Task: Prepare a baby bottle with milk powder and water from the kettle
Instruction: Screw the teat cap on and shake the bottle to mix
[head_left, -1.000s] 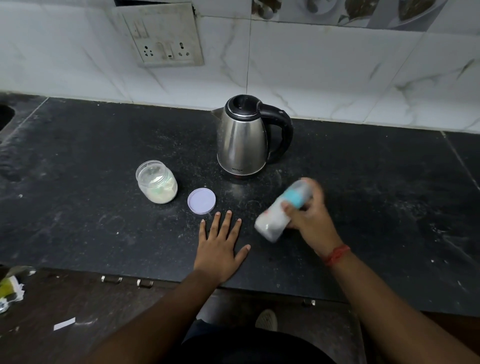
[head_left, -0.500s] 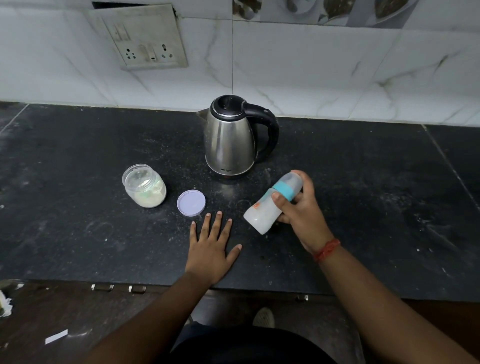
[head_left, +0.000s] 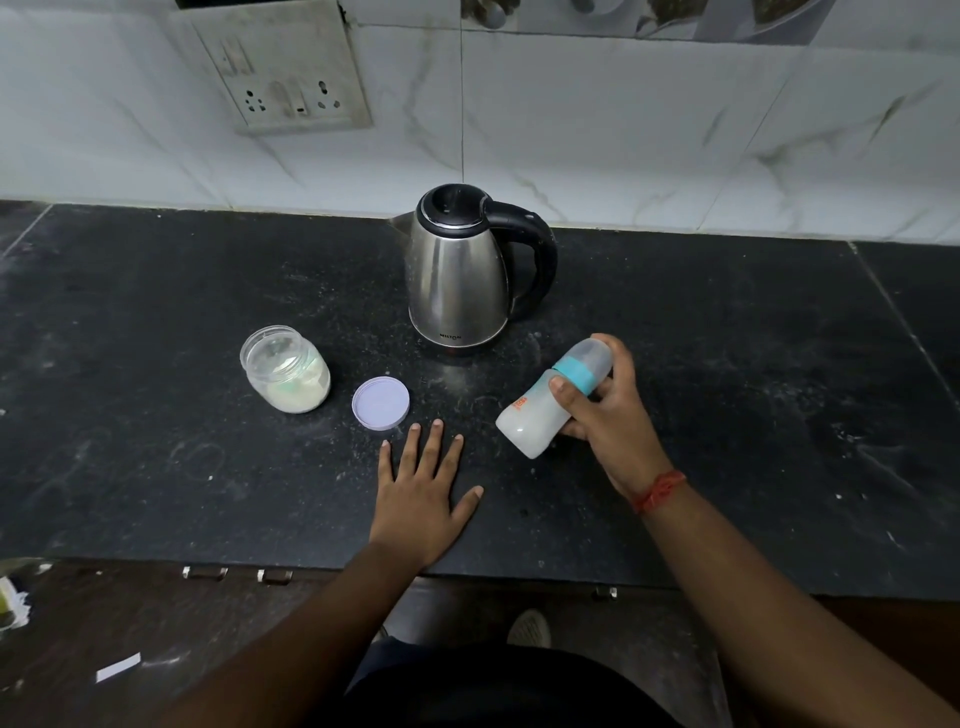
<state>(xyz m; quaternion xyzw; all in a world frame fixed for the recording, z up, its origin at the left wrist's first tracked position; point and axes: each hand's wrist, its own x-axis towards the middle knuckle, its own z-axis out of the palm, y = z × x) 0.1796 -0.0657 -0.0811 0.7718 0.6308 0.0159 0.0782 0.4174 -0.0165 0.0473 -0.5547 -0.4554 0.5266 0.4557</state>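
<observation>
1. Head view, black speckled stone counter (head_left: 156, 467): it runs left to right below a white marble-patterned tiled wall (head_left: 623, 130), which carries a grimy socket-and-switch plate (head_left: 283, 73) at far left.
2. Stainless-steel electric kettle with black lid and black handle (head_left: 457, 280): upright at the far centre of the counter, handle to the right, spout to the left.
3. Clear plastic jar part-filled with pale milk powder (head_left: 285, 369): open-topped, standing left of the kettle and nearer.
4. Round lilac plastic lid (head_left: 380, 403): flat on the counter just right of the jar, apart from it.
5. Translucent baby bottle with a teal collar, clear cap and orange print (head_left: 550, 402): held tilted off the counter, cap end up and far right, base down and near left; white liquid inside.
6. Right hand (head_left: 605, 415): curled round the bottle at the collar and upper body, thumb across the front; a red thread band (head_left: 660, 491) on the wrist.
7. Left hand (head_left: 423, 483): palm down and flat on the counter with fingers spread, grasping nothing, fingertips near the lilac lid.
</observation>
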